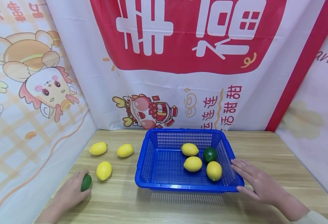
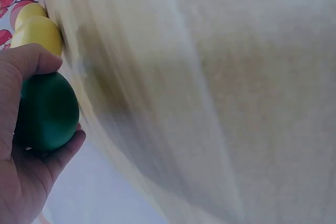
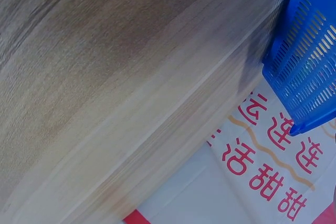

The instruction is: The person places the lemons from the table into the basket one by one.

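In the head view my left hand (image 1: 73,190) is low over the left of the table, its thumb and fingers curled round a dark green, lime-like fruit (image 1: 86,182). The left wrist view shows that smooth fruit (image 2: 48,111) between thumb and fingers. Just to its right lies a yellow lemon (image 1: 104,170), with two more lemons (image 1: 98,148) (image 1: 125,150) farther back. My right hand (image 1: 260,183) touches the right rim of the blue basket (image 1: 178,187) with its fingers straight, the thumb at the front corner. Inside the basket are three lemons (image 1: 193,164) and a dark green fruit (image 1: 210,154).
The wooden table (image 1: 119,202) meets a printed cloth (image 1: 180,81) behind the basket. Patterned cloth (image 1: 35,130) hangs along the left side, and pale cloth (image 1: 318,124) along the right. The right wrist view shows the basket's perforated side (image 3: 310,51).
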Motion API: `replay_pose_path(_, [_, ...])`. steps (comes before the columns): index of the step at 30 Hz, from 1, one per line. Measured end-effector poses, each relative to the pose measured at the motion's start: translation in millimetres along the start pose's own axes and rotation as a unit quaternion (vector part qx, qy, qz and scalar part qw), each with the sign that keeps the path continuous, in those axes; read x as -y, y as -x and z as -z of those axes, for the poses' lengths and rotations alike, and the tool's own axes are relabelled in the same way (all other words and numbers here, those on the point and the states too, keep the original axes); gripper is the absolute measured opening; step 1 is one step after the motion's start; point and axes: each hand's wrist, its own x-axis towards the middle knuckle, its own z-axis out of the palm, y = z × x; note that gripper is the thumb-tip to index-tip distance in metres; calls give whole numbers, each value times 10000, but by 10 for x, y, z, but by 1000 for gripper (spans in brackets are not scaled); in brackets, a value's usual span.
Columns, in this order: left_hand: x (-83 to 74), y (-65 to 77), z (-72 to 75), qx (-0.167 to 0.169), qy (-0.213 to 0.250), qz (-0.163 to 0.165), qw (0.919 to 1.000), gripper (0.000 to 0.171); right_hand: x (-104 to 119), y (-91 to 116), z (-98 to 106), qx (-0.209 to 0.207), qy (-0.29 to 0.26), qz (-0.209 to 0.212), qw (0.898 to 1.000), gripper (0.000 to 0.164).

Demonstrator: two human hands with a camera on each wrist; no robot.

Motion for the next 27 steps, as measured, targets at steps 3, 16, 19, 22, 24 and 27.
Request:
replay_pose_path(3, [-6,-24,35,-121,-85,-62,9999,67,-8,2,-5,-38,10,50,10000,66])
replay_pose_path(16, [-70,-147,150,-987,-332,-743,9918,72,-10,5,-11,19,95,13,10000,66])
replay_pose_path(19, [-82,-183,171,-1236,-470,-1078,9853,75,-14,4,-10,5,70,44,10000,66])
replay_pose_path(22, [-93,-233,193,-1595,-591,-1609,9722,76,-16,3,-10,6,63,44,10000,66])
replay_pose_path(24, [-105,-273,212,-1852,-664,-2000,9598,74,-16,4,-10,9,74,36,10000,67])
replay_pose_path(27, [-134,-338,249,-2091,-736,-2480,9431,71,-17,6,-11,20,93,24,10000,67])
